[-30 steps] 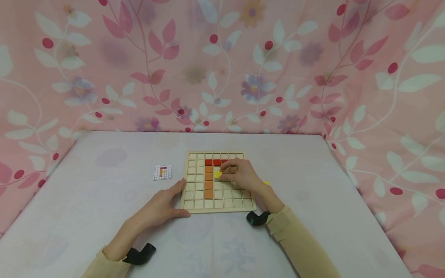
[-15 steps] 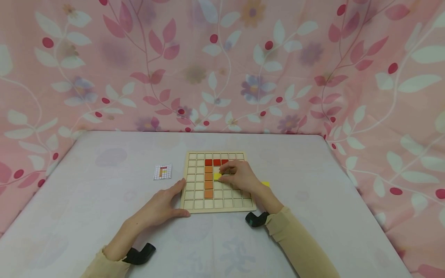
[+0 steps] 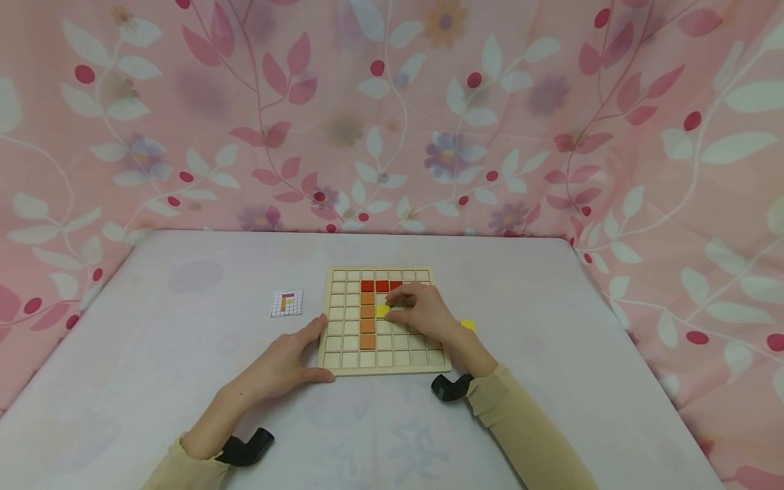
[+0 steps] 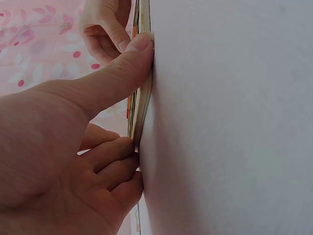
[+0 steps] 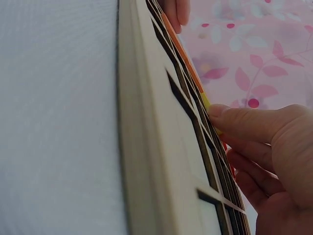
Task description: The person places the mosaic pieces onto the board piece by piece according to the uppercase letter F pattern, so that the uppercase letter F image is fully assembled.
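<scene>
My right hand (image 3: 422, 309) holds a small yellow square tile (image 3: 382, 311) with its thumb and fingers, down at the wooden grid board (image 3: 404, 359). In the right wrist view the thumb (image 5: 244, 120) touches the yellow tile (image 5: 205, 102). That tile sits right beside a column of orange tiles (image 3: 367, 326); red tiles (image 3: 382, 286) form a row across the column's top. At the board's near-left corner, my left hand (image 3: 275, 364) rests with its thumb on the front edge and its fingertips along the left edge. The left wrist view shows its thumb (image 4: 117, 73) lying nearly straight.
A small printed pattern card (image 3: 286, 303) lies left of the board. Another yellow piece (image 3: 468, 325) shows partly behind my right wrist. Black wrist-worn devices (image 3: 248, 449) sit under both wrists. A pink floral curtain (image 3: 392, 136) stands behind the white-covered table (image 3: 520, 286).
The yellow tile has gone from tilted to flat in its cell next to the orange column. My right hand has shifted only slightly; the left has stayed put.
</scene>
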Demonstrator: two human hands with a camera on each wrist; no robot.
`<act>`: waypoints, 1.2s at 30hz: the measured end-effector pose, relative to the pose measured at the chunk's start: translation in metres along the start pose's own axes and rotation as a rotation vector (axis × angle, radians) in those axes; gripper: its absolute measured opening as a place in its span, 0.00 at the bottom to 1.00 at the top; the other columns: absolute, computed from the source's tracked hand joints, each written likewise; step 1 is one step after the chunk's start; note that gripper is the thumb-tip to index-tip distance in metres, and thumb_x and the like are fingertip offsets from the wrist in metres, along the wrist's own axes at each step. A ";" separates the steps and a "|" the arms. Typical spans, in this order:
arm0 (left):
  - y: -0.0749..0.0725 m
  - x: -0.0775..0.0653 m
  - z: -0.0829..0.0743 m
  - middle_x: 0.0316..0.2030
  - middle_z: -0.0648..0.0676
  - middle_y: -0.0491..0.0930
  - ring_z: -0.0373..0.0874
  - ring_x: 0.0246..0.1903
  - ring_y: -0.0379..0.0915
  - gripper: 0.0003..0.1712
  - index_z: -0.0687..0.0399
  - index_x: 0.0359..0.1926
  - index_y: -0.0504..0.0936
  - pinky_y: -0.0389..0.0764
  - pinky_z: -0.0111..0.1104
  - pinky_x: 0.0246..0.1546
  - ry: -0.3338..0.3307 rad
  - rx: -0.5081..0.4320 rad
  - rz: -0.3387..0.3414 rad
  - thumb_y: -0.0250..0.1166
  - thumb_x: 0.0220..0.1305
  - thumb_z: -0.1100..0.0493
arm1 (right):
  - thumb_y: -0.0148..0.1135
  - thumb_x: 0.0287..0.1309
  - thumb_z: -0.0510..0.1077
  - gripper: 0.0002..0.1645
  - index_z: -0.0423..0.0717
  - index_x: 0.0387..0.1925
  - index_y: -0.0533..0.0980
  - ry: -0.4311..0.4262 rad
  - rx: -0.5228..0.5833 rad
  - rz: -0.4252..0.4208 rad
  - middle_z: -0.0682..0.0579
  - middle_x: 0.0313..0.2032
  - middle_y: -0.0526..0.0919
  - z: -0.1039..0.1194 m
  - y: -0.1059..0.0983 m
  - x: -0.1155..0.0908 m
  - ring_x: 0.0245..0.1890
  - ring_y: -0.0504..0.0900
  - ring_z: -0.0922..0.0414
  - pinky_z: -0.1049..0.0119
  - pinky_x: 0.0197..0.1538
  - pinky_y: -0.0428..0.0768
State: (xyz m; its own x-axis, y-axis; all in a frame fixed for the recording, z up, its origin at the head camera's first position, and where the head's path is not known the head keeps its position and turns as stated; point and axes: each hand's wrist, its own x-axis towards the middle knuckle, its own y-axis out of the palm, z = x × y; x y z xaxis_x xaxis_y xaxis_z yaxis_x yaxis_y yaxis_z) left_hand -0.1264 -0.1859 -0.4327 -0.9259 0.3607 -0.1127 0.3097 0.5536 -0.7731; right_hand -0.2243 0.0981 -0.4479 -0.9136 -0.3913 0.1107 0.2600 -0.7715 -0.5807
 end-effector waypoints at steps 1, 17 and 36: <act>0.000 0.000 0.000 0.76 0.60 0.57 0.57 0.74 0.56 0.63 0.61 0.77 0.53 0.67 0.52 0.67 0.000 0.001 0.001 0.79 0.49 0.44 | 0.78 0.50 0.42 0.17 0.47 0.44 0.85 -0.001 0.001 0.000 0.57 0.41 0.86 0.000 0.000 0.000 0.43 0.84 0.57 0.60 0.53 0.81; -0.001 -0.001 0.000 0.76 0.59 0.56 0.57 0.74 0.55 0.63 0.60 0.77 0.53 0.67 0.52 0.67 -0.008 -0.005 0.005 0.79 0.49 0.44 | 0.78 0.50 0.42 0.18 0.47 0.45 0.85 0.008 -0.011 0.005 0.57 0.42 0.86 0.001 0.000 0.001 0.45 0.83 0.58 0.59 0.55 0.80; 0.000 -0.001 0.000 0.76 0.58 0.56 0.55 0.74 0.54 0.63 0.59 0.78 0.53 0.67 0.51 0.67 -0.017 -0.027 0.008 0.79 0.49 0.44 | 0.76 0.53 0.47 0.15 0.55 0.43 0.85 0.050 -0.003 -0.007 0.59 0.45 0.85 0.008 -0.046 -0.009 0.58 0.76 0.53 0.44 0.66 0.68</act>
State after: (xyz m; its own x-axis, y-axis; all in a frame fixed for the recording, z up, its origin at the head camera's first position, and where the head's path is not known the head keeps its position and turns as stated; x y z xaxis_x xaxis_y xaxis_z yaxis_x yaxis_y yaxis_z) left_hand -0.1256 -0.1861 -0.4323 -0.9270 0.3521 -0.1295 0.3223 0.5709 -0.7551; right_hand -0.2258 0.1328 -0.4154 -0.9299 -0.3601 0.0750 0.2523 -0.7726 -0.5826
